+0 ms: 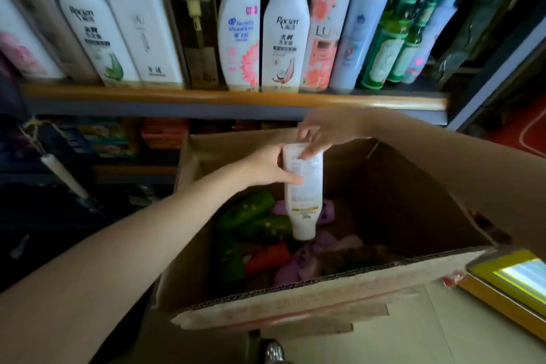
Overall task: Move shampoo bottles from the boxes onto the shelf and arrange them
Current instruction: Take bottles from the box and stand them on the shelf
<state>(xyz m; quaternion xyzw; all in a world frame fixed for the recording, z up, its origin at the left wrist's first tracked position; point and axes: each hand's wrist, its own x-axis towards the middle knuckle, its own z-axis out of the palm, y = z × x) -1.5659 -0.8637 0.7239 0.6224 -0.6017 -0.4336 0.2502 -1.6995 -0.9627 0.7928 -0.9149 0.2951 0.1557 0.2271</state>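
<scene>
Above the open cardboard box [295, 301], below the shelf [230, 97], my left hand [266, 167] and right hand [325, 133] both clamp fingers round the white shampoo bottle [302, 195], cap downward.

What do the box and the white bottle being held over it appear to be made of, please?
Box: brown corrugated cardboard, matte; fluting shows along its cut front edge. White bottle: probably plastic, smooth with a slight sheen, bearing a printed label.
</scene>
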